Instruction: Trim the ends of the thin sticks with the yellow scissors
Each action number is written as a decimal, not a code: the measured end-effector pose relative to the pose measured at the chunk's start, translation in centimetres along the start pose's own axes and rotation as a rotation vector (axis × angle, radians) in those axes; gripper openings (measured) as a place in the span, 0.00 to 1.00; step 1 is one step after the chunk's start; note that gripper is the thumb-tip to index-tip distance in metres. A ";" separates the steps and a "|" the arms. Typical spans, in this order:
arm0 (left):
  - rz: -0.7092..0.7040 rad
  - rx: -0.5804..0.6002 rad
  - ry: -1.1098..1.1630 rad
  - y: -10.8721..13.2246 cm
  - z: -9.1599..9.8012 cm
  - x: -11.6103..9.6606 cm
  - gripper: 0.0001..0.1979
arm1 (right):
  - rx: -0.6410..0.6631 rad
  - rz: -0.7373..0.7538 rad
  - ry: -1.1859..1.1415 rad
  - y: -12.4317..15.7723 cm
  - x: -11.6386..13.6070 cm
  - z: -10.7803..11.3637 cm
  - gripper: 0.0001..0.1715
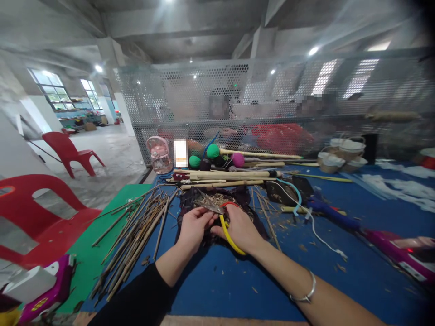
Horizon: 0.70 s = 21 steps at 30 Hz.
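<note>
The right hand [239, 228] grips a pair of scissors [217, 213], its fingers through the yellow handles and the blades pointing toward 10 o'clock. The left hand [193, 226] sits just beside it at 9 o'clock, fingers curled in and the tips pinched together at the blades. Whether they pinch a sliver or the metal itself cannot be told. A bracelet [307, 294] rings the right wrist.

Both hands rest over a dark cloth [186, 201] on the blue table [356, 271], with a heap of shavings [215, 198] at 12 o'clock from them. At 9 o'clock lies a loose bundle of thin sticks [136, 235], partly on a green mat [91, 258]. Farther off at 12 o'clock lie long poles [220, 174], balls of yarn [213, 151] and a pink bottle [159, 155]. At 3 o'clock a white cord [317, 233] trails past a blue tool [331, 213]. A red chair [41, 217] stands well out at 9 o'clock.
</note>
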<state>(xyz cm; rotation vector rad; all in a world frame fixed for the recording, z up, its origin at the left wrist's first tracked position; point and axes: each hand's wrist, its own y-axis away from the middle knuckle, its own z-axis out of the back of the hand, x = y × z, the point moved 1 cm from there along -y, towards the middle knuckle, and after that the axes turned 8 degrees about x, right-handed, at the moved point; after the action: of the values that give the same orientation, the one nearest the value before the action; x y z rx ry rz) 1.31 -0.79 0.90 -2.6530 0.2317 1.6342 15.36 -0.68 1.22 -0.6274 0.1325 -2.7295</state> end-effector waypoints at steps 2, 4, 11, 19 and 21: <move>-0.010 0.009 -0.032 -0.1 0.2 0.1 0.14 | 0.056 -0.048 0.003 0.0 -0.1 0.0 0.28; -0.020 0.003 -0.074 -0.2 0.4 0.3 0.14 | 0.095 -0.095 0.018 0.1 -0.1 0.0 0.28; -0.048 -0.014 -0.127 -0.2 0.7 0.3 0.13 | 0.088 -0.138 0.069 0.2 -0.5 -0.2 0.32; -0.068 -0.016 -0.091 -0.5 0.8 0.3 0.16 | 0.099 -0.143 0.078 0.1 -0.7 -0.3 0.29; -0.078 -0.009 -0.095 -0.5 0.8 0.2 0.17 | 0.098 -0.136 0.085 0.0 -0.8 -0.2 0.28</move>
<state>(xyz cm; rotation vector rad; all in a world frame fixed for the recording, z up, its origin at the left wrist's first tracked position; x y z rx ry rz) 0.74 -0.21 0.28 -2.5473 0.1187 1.7350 15.92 -0.40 0.73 -0.5103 -0.0245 -2.8739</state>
